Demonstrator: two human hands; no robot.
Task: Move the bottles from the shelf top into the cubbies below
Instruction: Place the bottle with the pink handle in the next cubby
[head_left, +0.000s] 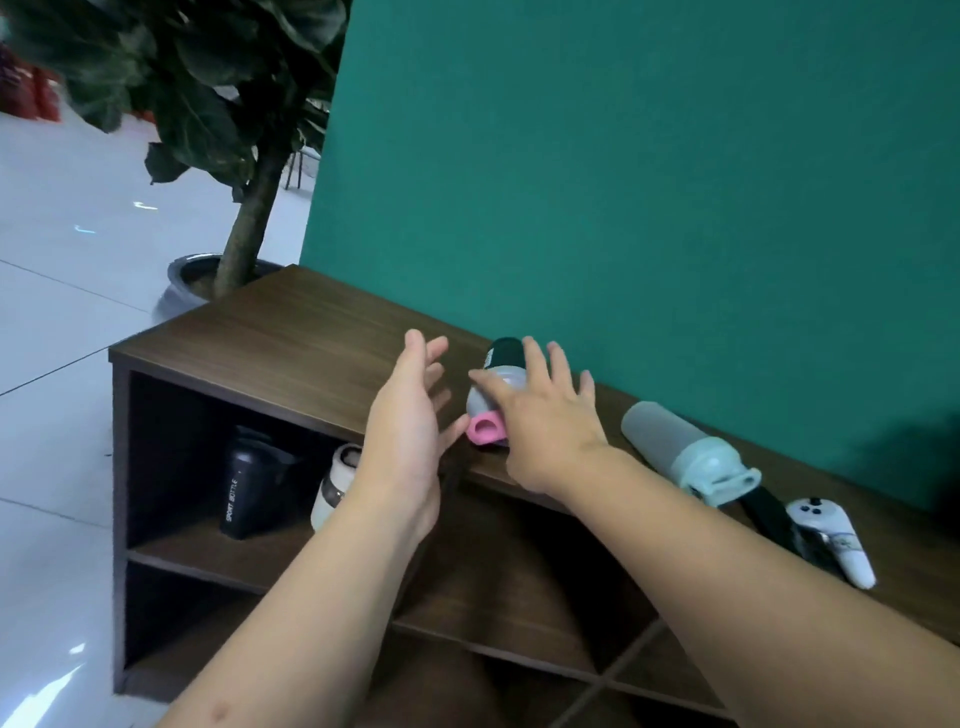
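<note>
A bottle with a dark green body, grey collar and pink cap lies on its side on the wooden shelf top. My right hand rests over it with fingers spread, touching but not closed around it. My left hand hovers open just left of the pink cap. Further right a frosted grey bottle with a mint lid also lies on the shelf top. In the upper left cubby stand a black sport bottle and a white bottle, the latter partly hidden by my left forearm.
A white hand controller and a black strap lie at the right end of the shelf top. A green wall backs the shelf. A potted plant stands at the far left end. Lower cubbies open beneath my arms.
</note>
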